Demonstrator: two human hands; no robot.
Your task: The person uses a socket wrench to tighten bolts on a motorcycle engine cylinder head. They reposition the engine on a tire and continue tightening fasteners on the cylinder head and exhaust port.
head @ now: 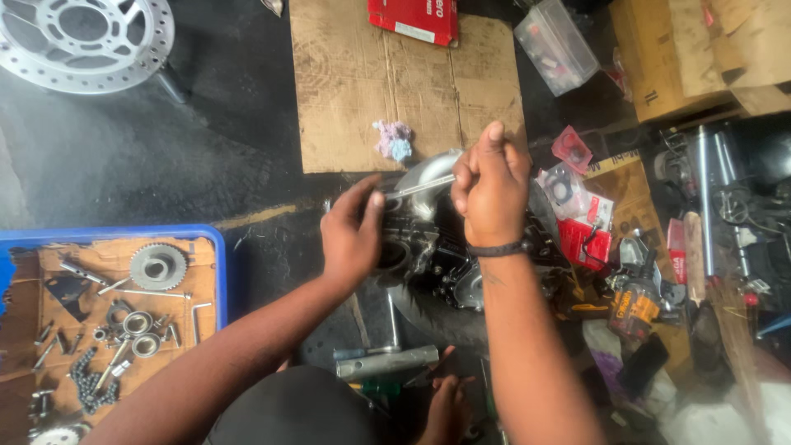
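Note:
A dark motorcycle engine block (437, 255) with a silver cover sits on the floor in front of me. My left hand (353, 235) rests on the engine's left side, fingers curled around the near end of a thin silver tool (420, 187). Above the engine's top, my right hand (490, 189) pinches the other end of that tool. A black band circles my right wrist.
A blue tray (216, 247) at the left holds gears, bearings, bolts and a chain. A flat cardboard sheet (354, 91) lies beyond the engine. A brake disc (82, 37) is at the top left. Boxes, packets and tools crowd the right. A steel socket bar (387, 361) lies near my knees.

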